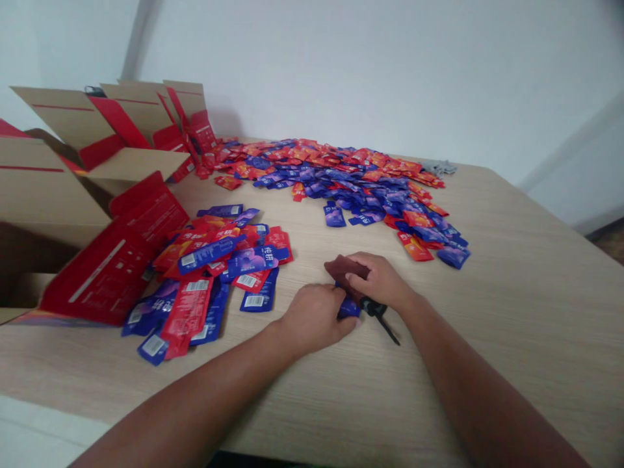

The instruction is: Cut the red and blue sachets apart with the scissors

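My left hand (pixel 319 318) is on the tabletop with its fingers closed on a blue sachet (pixel 349 307), which is partly hidden beneath them. Right against it, my right hand (pixel 374 278) is closed on a dark reddish-brown, flat piece (pixel 341 268) that looks like a packet; its kind is not clear. Under the right hand, a small black object (pixel 373 307) with a thin dark stem lies at the blue sachet's edge. Whether the right hand touches it I cannot tell. A loose pile of red and blue sachets (pixel 253 261) lies left of my hands.
A long heap of red, orange and blue sachets (pixel 351 185) stretches along the back of the wooden table (pixel 511 312). Open cardboard boxes (pixel 97 279) with red flaps stand at the left. Something grey and crumpled (pixel 441 167) lies at the heap's far right end.
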### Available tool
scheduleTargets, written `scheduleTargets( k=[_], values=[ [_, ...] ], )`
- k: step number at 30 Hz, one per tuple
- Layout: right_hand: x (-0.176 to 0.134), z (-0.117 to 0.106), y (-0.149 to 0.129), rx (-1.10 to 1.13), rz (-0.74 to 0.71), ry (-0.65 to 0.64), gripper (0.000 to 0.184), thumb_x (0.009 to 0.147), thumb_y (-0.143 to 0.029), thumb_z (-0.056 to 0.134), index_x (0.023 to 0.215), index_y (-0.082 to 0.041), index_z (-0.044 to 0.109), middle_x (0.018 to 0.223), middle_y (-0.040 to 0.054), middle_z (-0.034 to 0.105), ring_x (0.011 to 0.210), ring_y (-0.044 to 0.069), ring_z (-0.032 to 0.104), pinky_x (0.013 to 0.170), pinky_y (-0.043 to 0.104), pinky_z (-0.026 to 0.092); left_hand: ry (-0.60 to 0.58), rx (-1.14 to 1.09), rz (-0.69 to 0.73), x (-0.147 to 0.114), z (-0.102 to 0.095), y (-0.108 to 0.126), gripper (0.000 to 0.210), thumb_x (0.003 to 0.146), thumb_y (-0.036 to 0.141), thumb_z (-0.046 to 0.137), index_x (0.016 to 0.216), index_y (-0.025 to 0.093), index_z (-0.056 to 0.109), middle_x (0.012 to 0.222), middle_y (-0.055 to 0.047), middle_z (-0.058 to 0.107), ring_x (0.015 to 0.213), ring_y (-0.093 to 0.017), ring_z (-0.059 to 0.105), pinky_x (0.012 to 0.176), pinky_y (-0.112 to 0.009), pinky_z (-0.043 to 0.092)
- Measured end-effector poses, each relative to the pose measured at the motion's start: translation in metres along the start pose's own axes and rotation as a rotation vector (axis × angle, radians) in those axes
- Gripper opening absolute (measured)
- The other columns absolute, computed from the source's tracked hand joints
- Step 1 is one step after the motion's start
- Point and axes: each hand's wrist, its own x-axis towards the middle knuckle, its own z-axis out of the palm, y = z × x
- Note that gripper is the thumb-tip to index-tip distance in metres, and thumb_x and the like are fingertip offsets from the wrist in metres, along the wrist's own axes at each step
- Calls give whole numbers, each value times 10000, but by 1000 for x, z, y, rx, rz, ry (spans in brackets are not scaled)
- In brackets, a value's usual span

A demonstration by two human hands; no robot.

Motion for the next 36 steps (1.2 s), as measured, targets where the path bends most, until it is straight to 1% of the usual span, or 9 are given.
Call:
scheduleTargets(
  k=[3,7,10,13,18,21,24,29,36],
  values=[
    [2,2,4,-82,59,63,380,860,-216,672,1226,-252,763,1205,44,796,1073,253,728,943,369,541,8,7,-1,0,1,-1,407,949,583,647,1130,225,717,1079,-100,787,1003,-330,741,880,-445,575],
    [6,3,11,-194,180,175,308,877,-236,657,1159,-252,780,1132,52,803,997,253,730,865,360,538,-6,10,13,0,-1,-1,457,947,591,649,1205,219,709,1109,-114,778,1017,-335,735,880,-446,571],
    [7,4,13,-219,198,208,300,878,-238,652,1150,-250,779,1121,53,801,993,255,728,859,365,538,1,14,20,0,-1,-1,453,943,583,658,1207,219,712,1110,-115,769,1013,-332,725,887,-449,565],
    [5,3,11,-179,156,185,335,879,-238,654,1193,-250,770,1164,58,798,1038,262,731,915,383,547,24,12,21,1,-1,-2,424,927,577,685,1154,221,728,1102,-113,759,1020,-323,708,916,-448,552],
    [1,3,5,-37,38,55,385,872,-218,667,1241,-274,761,1227,28,796,1091,250,737,951,375,561,50,-21,42,2,-1,-2,359,899,533,734,1084,226,742,1083,-102,743,1037,-314,677,955,-456,529],
    [3,4,6,-68,63,73,381,878,-217,660,1240,-269,765,1209,33,800,1078,251,737,949,373,556,61,-22,49,2,-2,-3,359,893,540,743,1062,223,745,1074,-106,728,1034,-313,657,966,-463,516],
    [6,4,11,-154,147,144,331,877,-222,658,1182,-259,781,1132,45,808,1000,252,738,909,367,554,65,-13,47,1,-2,-2,366,902,562,729,1031,219,746,1079,-117,704,1047,-320,632,975,-477,503],
    [8,4,15,-216,214,230,302,867,-216,654,1135,-260,785,1102,45,808,968,254,732,865,362,549,87,4,8,0,-3,0,403,871,577,759,1081,234,747,1145,-121,665,1129,-343,593,989,-495,487],
    [3,3,7,-41,65,87,381,864,-210,661,1222,-276,774,1213,28,801,1076,253,743,948,370,561,102,-40,58,1,-1,-1,379,869,517,775,1121,237,735,1229,-108,674,1227,-343,594,1063,-503,464]
  ],
)
